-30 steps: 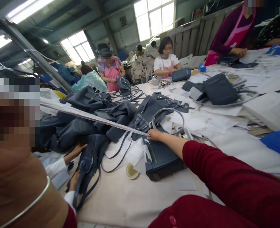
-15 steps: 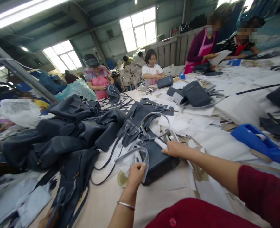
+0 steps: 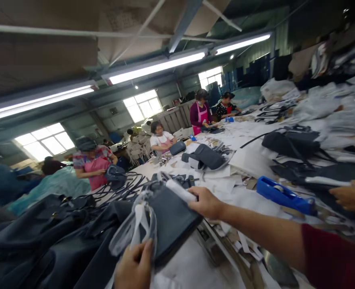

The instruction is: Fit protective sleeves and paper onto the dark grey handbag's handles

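Observation:
A dark blue-grey bag [image 3: 173,218] stands tilted between my two hands. My left hand [image 3: 135,263], at the bottom, is closed round a strap [image 3: 139,224] that looks wrapped in clear plastic and loops against the bag's left side. At the bag's upper right edge, my right hand [image 3: 206,202] pinches a white-wrapped handle [image 3: 180,190] between thumb and fingers. Further dark bags [image 3: 69,241] lie heaped to the left, close to my left hand.
A blue tape dispenser [image 3: 286,196] stands right of my right hand. Another person's hand [image 3: 350,195] touches a white-wrapped piece on dark bags at the right edge. Paper scraps and sheets cover the table [image 3: 237,176]. Several workers sit or stand across it, one holding a dark bag [image 3: 115,176].
My view has swung up and to the right. The bag is tilted more and held closer to me. Both hands keep their grip. Another person's hand has come into view on the right.

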{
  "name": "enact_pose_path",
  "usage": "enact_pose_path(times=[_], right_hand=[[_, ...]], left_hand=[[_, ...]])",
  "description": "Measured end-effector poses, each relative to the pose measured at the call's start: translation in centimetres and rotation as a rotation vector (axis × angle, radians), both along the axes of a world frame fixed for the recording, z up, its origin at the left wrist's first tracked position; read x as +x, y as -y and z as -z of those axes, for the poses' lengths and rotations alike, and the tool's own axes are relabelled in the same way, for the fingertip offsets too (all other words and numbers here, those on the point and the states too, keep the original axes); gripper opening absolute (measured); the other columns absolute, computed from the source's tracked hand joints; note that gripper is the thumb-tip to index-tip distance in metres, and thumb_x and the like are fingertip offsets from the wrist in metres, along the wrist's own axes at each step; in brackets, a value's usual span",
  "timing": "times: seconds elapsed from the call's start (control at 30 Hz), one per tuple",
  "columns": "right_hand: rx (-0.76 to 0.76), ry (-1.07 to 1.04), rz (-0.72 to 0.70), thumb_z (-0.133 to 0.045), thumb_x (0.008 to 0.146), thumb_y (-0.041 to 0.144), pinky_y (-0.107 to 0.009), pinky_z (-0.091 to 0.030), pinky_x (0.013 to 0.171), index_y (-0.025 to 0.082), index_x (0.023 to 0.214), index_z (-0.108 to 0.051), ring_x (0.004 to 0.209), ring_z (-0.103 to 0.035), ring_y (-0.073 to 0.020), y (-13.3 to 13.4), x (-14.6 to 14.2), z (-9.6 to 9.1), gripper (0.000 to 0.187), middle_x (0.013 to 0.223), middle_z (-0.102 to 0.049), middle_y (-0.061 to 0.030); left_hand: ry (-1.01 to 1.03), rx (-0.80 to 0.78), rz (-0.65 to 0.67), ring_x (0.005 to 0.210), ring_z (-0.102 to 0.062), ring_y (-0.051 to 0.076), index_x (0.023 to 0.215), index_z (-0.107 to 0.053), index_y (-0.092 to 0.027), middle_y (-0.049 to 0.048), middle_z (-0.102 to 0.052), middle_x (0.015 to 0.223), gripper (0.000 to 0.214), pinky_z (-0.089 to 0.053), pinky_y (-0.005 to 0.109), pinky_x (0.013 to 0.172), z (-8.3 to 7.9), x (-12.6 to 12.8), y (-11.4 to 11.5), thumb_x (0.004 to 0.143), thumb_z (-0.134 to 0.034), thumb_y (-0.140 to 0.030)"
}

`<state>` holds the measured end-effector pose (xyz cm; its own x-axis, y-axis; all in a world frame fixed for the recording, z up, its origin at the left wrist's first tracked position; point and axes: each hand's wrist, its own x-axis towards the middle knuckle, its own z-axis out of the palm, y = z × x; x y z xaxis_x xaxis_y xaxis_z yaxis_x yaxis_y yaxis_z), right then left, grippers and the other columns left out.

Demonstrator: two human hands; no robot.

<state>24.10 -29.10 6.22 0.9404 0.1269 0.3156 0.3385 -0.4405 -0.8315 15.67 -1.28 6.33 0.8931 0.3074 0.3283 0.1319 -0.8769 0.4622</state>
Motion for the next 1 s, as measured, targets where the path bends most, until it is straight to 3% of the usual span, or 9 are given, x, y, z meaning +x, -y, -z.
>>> enact_pose_path(times=[0.17,0.27,0.33,0.4,0.5,0.6,0.67,0.83,1.0], right_hand=[[-0.025,0.124,0.491,-0.068,0.075,0.025,-0.026,-0.049,0.077,0.016,0.103,-0.071,0.083,-0.066,-0.0208,7.3,9.3,-8.5,0.030,0.093,-0.074,-0.0052],[-0.016,0.127,0.722,-0.060,0.085,0.034,-0.036,-0.046,0.090,0.003,0.131,-0.052,0.104,-0.061,-0.0282,11.4,13.4,-10.7,0.056,0.116,-0.067,-0.0211],[-0.048,0.140,0.930,-0.059,0.086,0.040,-0.042,-0.041,0.099,-0.004,0.137,-0.043,0.117,-0.053,-0.0328,13.1,14.5,-9.6,0.069,0.128,-0.057,-0.0302],[-0.094,0.149,0.925,-0.058,0.087,0.037,-0.045,-0.032,0.108,-0.003,0.138,-0.041,0.130,-0.042,-0.0337,13.1,14.7,-6.4,0.067,0.139,-0.047,-0.0316],[-0.191,0.135,0.667,-0.061,0.081,0.025,-0.039,-0.034,0.109,0.010,0.119,-0.061,0.125,-0.047,-0.0292,9.6,12.8,1.4,0.042,0.128,-0.059,-0.0202],[-0.225,0.066,0.310,-0.052,0.081,0.024,-0.041,-0.047,0.094,0.018,0.100,-0.067,0.101,-0.061,-0.0281,3.1,7.7,10.0,0.024,0.102,-0.068,-0.0136],[-0.160,0.020,0.059,-0.049,0.086,0.030,-0.038,-0.052,0.086,0.021,0.099,-0.066,0.097,-0.063,-0.0258,-1.5,3.0,14.4,0.023,0.107,-0.068,-0.0112],[-0.070,-0.083,-0.494,-0.046,0.091,0.023,-0.037,-0.053,0.080,0.024,0.094,-0.063,0.091,-0.064,-0.0228,-10.8,-7.3,18.0,0.018,0.097,-0.068,-0.0083],[-0.082,-0.077,-0.850,-0.043,0.093,0.017,-0.034,-0.053,0.080,0.026,0.098,-0.065,0.089,-0.065,-0.0207,-13.5,-10.5,17.8,0.023,0.093,-0.068,-0.0073]], left_hand=[[0.155,-0.051,0.401,0.108,-0.066,0.028,0.108,-0.074,-0.018,0.0096,-0.075,0.107,0.043,-0.048,0.035,0.096,-12.4,13.7,8.0,0.088,-0.054,-0.049],[0.210,-0.150,0.524,0.124,-0.057,0.029,0.123,-0.067,-0.017,0.0124,-0.069,0.124,0.049,-0.043,0.040,0.106,-14.7,16.9,10.9,0.089,-0.056,-0.049],[0.271,-0.199,0.579,0.127,-0.055,0.028,0.121,-0.068,-0.016,0.0139,-0.066,0.129,0.045,-0.041,0.043,0.108,-12.7,15.8,11.1,0.089,-0.058,-0.046],[0.252,-0.238,0.686,0.126,-0.055,0.027,0.114,-0.072,-0.016,0.0140,-0.064,0.131,0.039,-0.042,0.041,0.108,-8.0,12.7,9.8,0.089,-0.059,-0.042],[-0.126,-0.293,0.773,0.112,-0.063,0.025,0.102,-0.077,-0.019,0.0117,-0.070,0.119,0.029,-0.048,0.036,0.099,1.9,6.6,5.8,0.083,-0.064,-0.037],[-0.462,-0.423,0.485,0.089,-0.070,0.024,0.091,-0.078,-0.015,0.0092,-0.077,0.092,0.026,-0.054,0.032,0.080,10.7,1.1,0.4,0.083,-0.059,-0.030],[-0.483,-0.442,0.283,0.082,-0.070,0.021,0.086,-0.078,-0.015,0.0062,-0.077,0.082,0.024,-0.054,0.029,0.076,14.2,-0.9,-3.5,0.083,-0.056,-0.026],[-0.367,-0.349,-0.034,0.091,-0.070,0.020,0.099,-0.074,-0.013,0.0079,-0.076,0.094,0.027,-0.052,0.029,0.085,16.1,0.7,-12.4,0.088,-0.053,-0.025],[-0.326,-0.214,-0.187,0.110,-0.064,0.024,0.114,-0.068,-0.009,0.0163,-0.071,0.116,0.032,-0.045,0.034,0.100,17.5,5.3,-18.2,0.088,-0.058,-0.024]])
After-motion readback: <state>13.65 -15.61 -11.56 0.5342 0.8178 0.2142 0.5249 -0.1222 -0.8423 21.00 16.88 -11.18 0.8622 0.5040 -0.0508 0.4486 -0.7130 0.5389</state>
